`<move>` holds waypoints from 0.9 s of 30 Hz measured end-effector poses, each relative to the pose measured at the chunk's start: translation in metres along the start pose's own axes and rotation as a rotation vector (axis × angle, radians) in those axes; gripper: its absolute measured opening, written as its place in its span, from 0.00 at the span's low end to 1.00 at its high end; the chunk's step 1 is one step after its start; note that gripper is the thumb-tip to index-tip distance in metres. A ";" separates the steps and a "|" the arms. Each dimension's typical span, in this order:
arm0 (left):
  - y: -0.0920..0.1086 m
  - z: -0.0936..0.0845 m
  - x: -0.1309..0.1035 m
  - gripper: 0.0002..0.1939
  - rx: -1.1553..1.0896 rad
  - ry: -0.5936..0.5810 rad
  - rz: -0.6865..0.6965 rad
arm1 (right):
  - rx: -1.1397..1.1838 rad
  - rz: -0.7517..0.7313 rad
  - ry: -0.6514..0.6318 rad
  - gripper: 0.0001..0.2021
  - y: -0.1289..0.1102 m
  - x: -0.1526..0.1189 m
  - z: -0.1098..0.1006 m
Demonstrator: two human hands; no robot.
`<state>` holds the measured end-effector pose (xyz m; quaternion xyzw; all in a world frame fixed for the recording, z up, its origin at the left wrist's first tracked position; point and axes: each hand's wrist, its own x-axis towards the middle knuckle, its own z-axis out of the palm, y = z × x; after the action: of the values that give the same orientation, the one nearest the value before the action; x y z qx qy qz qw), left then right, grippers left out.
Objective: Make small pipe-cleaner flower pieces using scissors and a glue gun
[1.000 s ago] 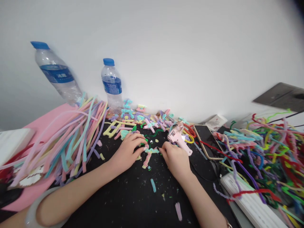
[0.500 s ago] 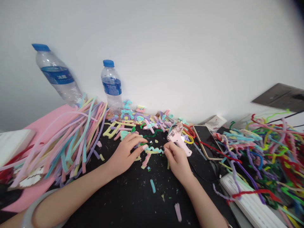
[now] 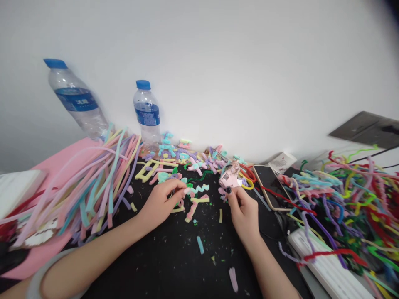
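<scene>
My left hand [image 3: 163, 198] pinches one end of a wavy mint-green pipe cleaner [image 3: 201, 188] between thumb and fingertips; its free end points right. Just below it on the black table lies a pink and yellow pipe-cleaner piece [image 3: 195, 204]. My right hand [image 3: 243, 209] is closed over the handle of a pale pink glue gun [image 3: 230, 178], the thumb lying against the gun's body. The hand hides most of the handle and the other fingertips. Finished-looking pipe-cleaner shapes [image 3: 197, 165] crowd the table behind both hands.
Two water bottles [image 3: 148, 114] lean by the wall. Long pastel pipe cleaners [image 3: 102, 178] are heaped at left, tangled bright ones [image 3: 358, 207] at right. A phone [image 3: 271, 187] and a white power strip [image 3: 327, 263] lie on the right. Small offcuts [image 3: 200, 245] dot the black table [image 3: 174, 265].
My right hand has let go of the wavy strip and moved right onto the glue gun. The strip, held by my left hand, has come away from the pink and yellow piece.
</scene>
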<state>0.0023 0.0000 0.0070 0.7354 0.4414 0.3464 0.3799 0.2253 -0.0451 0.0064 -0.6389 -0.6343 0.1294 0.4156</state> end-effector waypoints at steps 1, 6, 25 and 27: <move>0.000 -0.001 0.000 0.10 -0.027 0.033 -0.030 | -0.006 0.009 0.025 0.14 0.001 -0.001 -0.002; -0.001 -0.003 0.002 0.10 -0.274 0.145 -0.148 | -0.096 0.066 0.192 0.11 0.008 0.003 -0.012; -0.016 0.000 0.006 0.16 -0.585 0.188 -0.328 | -0.417 0.103 0.215 0.19 0.042 0.039 -0.058; -0.015 0.000 0.006 0.18 -0.586 0.170 -0.347 | -0.524 0.047 0.096 0.10 0.053 0.052 -0.062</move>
<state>-0.0010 0.0096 -0.0048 0.4778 0.4715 0.4486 0.5901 0.3135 -0.0121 0.0270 -0.7448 -0.6105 -0.0598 0.2627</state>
